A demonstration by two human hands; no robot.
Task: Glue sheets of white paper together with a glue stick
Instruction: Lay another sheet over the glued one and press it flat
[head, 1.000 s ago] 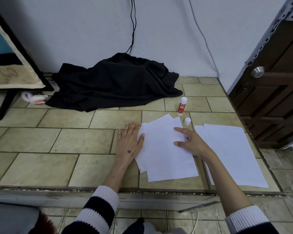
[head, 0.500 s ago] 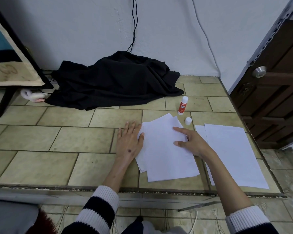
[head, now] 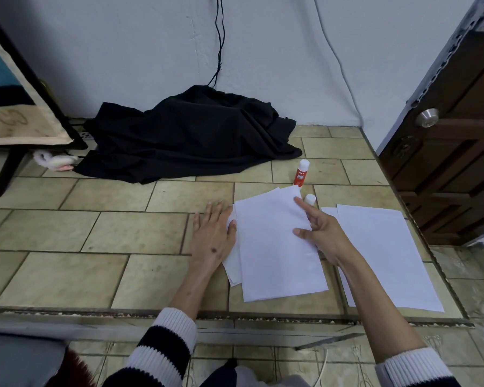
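Since half a second ago the right hand (head: 323, 233) has lifted its index finger off the stack of white sheets (head: 274, 247) and now pinches the top sheet's right edge between thumb and curled fingers, index pointing toward the far corner. The left hand (head: 213, 233) has stayed flat and open on the tiled floor (head: 95, 233), fingers spread, its thumb side touching the stack's left edge. The stack lies fanned near the front edge of the raised tile step. A second pile of paper (head: 386, 255) lies just beside it toward the step's right edge. The uncapped glue stick (head: 301, 174) stands upright just beyond the stack's far corner, its white cap (head: 310, 198) beside the right index fingertip. A black cloth (head: 190, 135) is heaped against the wall.
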